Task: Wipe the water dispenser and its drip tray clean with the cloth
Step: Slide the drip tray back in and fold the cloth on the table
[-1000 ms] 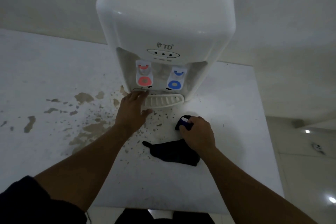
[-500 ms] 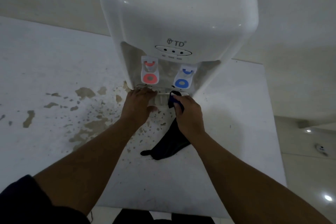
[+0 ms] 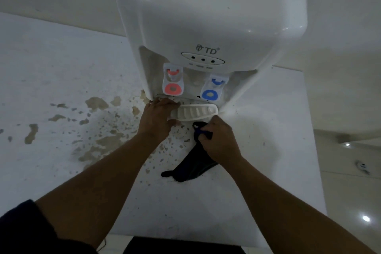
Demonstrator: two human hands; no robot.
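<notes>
Two bare forearms, left hand and right hand ungloved, no rings or watch visible, dark short sleeve on left upper arm, possibly navy, dark garment at bottom edge

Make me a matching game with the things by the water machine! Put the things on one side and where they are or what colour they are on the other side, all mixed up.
Things:
1. drip tray
2. cloth
3. left tap
4. right tap

Clues:
A. dark, gripped by the right hand
B. blue ring
C. white, held at one end by the left hand
D. red ring

Pairs: 1-C, 2-A, 3-D, 4-B
</notes>
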